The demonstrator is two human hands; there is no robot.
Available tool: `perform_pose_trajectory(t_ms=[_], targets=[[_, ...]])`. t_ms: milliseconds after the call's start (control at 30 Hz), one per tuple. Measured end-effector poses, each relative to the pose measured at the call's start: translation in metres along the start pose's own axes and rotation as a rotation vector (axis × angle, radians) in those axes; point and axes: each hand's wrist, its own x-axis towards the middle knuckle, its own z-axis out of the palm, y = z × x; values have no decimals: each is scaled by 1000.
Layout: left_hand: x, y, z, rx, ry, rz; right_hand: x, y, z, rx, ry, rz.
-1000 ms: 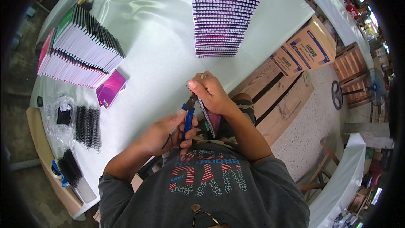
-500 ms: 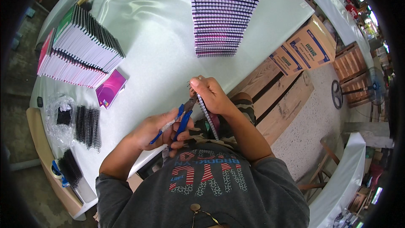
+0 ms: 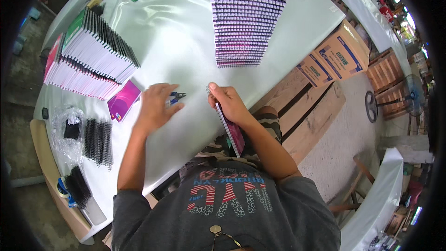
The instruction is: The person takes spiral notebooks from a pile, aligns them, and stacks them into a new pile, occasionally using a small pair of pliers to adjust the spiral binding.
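My right hand (image 3: 229,104) grips a purple spiral-bound notebook (image 3: 236,137) by its upper end, thumb on top. The notebook hangs tilted above my lap, its coil edge toward the left and a bit of coil sticking out past my fingers. My left hand (image 3: 155,105) is over the white-covered table with thumb and fingers apart. Right beside its fingers lie blue-handled cutting pliers (image 3: 178,95), jaws pointing right and handles partly hidden by the hand.
A tall stack of purple spiral notebooks (image 3: 246,28) stands at the far middle. Left are more bound stacks (image 3: 95,53), loose purple covers (image 3: 123,100), black plastic coils (image 3: 98,143) and a clear plastic bag (image 3: 60,125). Cardboard boxes (image 3: 339,56) sit on a wooden pallet (image 3: 311,116) at right.
My left hand has moved up and away from the notebook and let go of the pliers onto the table. My right hand keeps the notebook in nearly the same place.
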Motion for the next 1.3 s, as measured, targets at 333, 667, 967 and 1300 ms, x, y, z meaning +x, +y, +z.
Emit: perform_pose_trajectory(t_ms=[333,667,967,1300], targets=[[-30,48,42,-501,423,69,-20,-9,30,29,-110,58],[-155,-117,-117,840,1372,-784,-29,-12,12,42,71,0],[-63,5,0,-507,632,-66,-14,-42,7,381,639,-354],[-2,158,-19,-23,356,591,-37,-93,-27,487,933,-773]])
